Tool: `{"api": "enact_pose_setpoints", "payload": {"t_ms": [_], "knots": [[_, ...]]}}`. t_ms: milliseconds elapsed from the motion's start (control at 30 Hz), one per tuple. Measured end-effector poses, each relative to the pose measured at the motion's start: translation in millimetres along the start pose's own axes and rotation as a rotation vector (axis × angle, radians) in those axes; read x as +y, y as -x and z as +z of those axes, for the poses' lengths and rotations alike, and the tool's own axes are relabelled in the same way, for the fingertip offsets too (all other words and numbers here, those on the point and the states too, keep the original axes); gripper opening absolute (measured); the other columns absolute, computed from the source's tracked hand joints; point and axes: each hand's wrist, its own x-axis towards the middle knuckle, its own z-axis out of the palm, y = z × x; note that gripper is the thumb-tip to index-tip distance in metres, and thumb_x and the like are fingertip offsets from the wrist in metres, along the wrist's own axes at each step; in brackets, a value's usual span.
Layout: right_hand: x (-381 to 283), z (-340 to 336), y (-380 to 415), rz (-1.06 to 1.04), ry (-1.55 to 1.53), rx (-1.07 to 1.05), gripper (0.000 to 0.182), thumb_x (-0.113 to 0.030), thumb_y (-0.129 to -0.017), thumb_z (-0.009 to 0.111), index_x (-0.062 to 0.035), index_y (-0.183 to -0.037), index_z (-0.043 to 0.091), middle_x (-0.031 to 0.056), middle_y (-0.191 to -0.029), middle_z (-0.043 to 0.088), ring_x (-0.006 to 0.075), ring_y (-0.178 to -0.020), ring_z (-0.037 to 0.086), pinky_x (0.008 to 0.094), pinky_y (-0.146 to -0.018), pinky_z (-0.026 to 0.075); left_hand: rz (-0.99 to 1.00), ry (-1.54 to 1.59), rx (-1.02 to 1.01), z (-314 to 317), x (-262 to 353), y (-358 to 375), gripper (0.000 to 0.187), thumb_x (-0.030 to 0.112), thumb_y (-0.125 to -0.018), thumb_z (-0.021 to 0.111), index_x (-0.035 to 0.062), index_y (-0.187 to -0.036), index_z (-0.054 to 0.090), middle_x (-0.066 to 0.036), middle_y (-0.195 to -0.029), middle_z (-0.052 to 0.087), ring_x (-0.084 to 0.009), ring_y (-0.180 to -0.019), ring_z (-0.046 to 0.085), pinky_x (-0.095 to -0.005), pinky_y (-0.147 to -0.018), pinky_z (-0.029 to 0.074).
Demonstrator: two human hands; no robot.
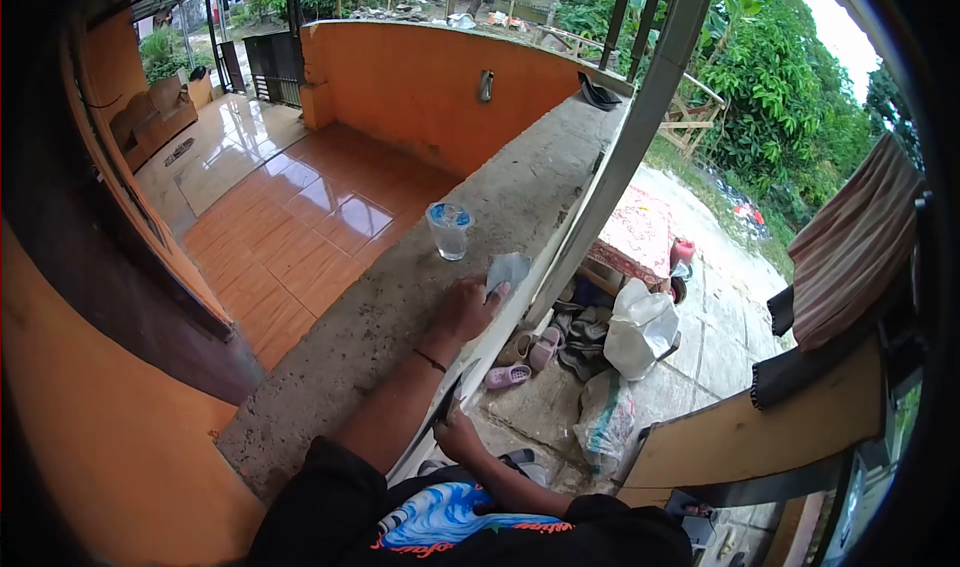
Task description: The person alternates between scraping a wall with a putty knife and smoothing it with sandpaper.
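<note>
My left hand (465, 309) rests over the rough concrete ledge, closed on a small folded grey piece (508, 273) that looks like sandpaper or cloth. A clear plastic cup (450, 235) with a blue-printed top stands upright on the ledge just beyond that hand. Lower down, my right hand (459, 437) is close to my body beside the white frame (560, 282). Its fingers are curled near a dark, thin strip; whether they grip it I cannot make out.
A dark cap-like object (598, 93) lies at the ledge's far end. Right of the frame are several shoes (545, 348), white sacks (641, 327) and a table with a patterned cover (640, 229). A striped cloth (860, 247) hangs at right. Left are orange floor tiles (290, 237).
</note>
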Motion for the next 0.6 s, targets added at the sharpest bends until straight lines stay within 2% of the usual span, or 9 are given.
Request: {"api": "enact_pose_setpoints", "payload": {"t_ms": [100, 167, 300, 333, 367, 467, 500, 567, 600], "knots": [[59, -29, 0, -0.139, 0.337, 0.245, 0.043, -0.006, -0.075, 0.05, 0.0005, -0.117, 0.047, 0.031, -0.097, 0.057, 0.0477, -0.092, 0.053, 0.046, -0.076, 0.045, 0.007, -0.013, -0.003, 24, 16, 6, 0.04, 0.035, -0.089, 0.049, -0.0029, -0.088, 0.06, -0.025, -0.087, 0.06, -0.0397, -0.086, 0.058, -0.0455, -0.079, 0.045], [51, -40, 0, -0.034, 0.279, 0.265, 0.035, -0.007, -0.075, 0.05, 0.0008, -0.109, 0.052, 0.0305, -0.096, 0.058, 0.0468, -0.092, 0.054, 0.0465, -0.076, 0.045, 0.012, 0.056, 0.035, 33, 11, 7, 0.04, 0.035, -0.089, 0.048, -0.0028, -0.086, 0.06, -0.025, -0.085, 0.06, -0.0405, -0.084, 0.057, -0.0463, -0.078, 0.045], [13, -34, 20, -0.321, 0.279, 0.424, 0.048, -0.006, -0.076, 0.048, -0.001, -0.122, 0.04, 0.0304, -0.091, 0.058, 0.0477, -0.09, 0.054, 0.0483, -0.075, 0.045, 0.042, 0.026, 0.073, 35, 9, 5, 0.04, 0.035, -0.089, 0.049, -0.0033, -0.085, 0.06, -0.025, -0.084, 0.06, -0.0411, -0.084, 0.057, -0.0466, -0.077, 0.044], [1, -38, 26, -0.265, 0.329, 0.406, 0.052, -0.005, -0.075, 0.048, 0.0004, -0.125, 0.034, 0.0318, -0.09, 0.057, 0.0485, -0.088, 0.053, 0.0503, -0.074, 0.044, 0.031, 0.01, 0.056, 34, 9, 6, 0.041, 0.036, -0.089, 0.048, -0.0036, -0.085, 0.06, -0.025, -0.084, 0.06, -0.0411, -0.084, 0.057, -0.0465, -0.077, 0.044], [14, -44, 16, -0.232, 0.413, 0.307, 0.08, 0.002, -0.069, 0.046, 0.0076, -0.136, 0.003, 0.0396, -0.094, 0.052, 0.0521, -0.089, 0.052, 0.051, -0.076, 0.045, 0.022, -0.005, 0.039, 33, 11, 6, 0.042, 0.036, -0.089, 0.048, -0.0038, -0.085, 0.059, -0.025, -0.085, 0.06, -0.0411, -0.085, 0.057, -0.0463, -0.078, 0.044], [36, -65, -6, 0.071, 0.393, 0.248, 0.077, 0.002, -0.07, 0.046, 0.007, -0.137, 0.008, 0.0383, -0.097, 0.053, 0.0494, -0.092, 0.053, 0.0499, -0.079, 0.045, 0.018, 0.006, 0.023, 36, 9, 8, 0.043, 0.037, -0.089, 0.048, -0.0039, -0.086, 0.059, -0.026, -0.086, 0.06, -0.0408, -0.085, 0.057, -0.0465, -0.078, 0.045], [32, -59, 4, 0.068, 0.392, 0.249, 0.077, 0.002, -0.07, 0.046, 0.007, -0.137, 0.008, 0.0383, -0.097, 0.053, 0.0494, -0.092, 0.053, 0.0499, -0.079, 0.045, -0.004, -0.014, 0.013, 36, 8, 7, 0.042, 0.037, -0.089, 0.048, -0.0037, -0.087, 0.059, -0.026, -0.086, 0.06, -0.0408, -0.085, 0.057, -0.0466, -0.077, 0.045], [6, -47, 12, -0.38, 0.253, 0.599, 0.027, -0.006, -0.074, 0.049, 0.0027, -0.099, 0.054, 0.0309, -0.089, 0.057, 0.0488, -0.088, 0.052, 0.0502, -0.074, 0.044, -0.02, 0.026, 0.013, 34, 11, 6, 0.042, 0.036, -0.089, 0.048, -0.0036, -0.087, 0.059, -0.026, -0.087, 0.06, -0.0411, -0.085, 0.057, -0.0465, -0.077, 0.045], [3, -46, 9, -0.359, 0.198, 0.606, 0.026, -0.004, -0.074, 0.049, 0.0017, -0.099, 0.055, 0.0294, -0.091, 0.058, 0.0477, -0.088, 0.053, 0.0498, -0.073, 0.044, -0.015, 0.017, 0.025, 27, 11, -2, 0.042, 0.036, -0.089, 0.048, -0.0036, -0.087, 0.059, -0.026, -0.087, 0.06, -0.0411, -0.085, 0.057, -0.0465, -0.077, 0.045]]}}
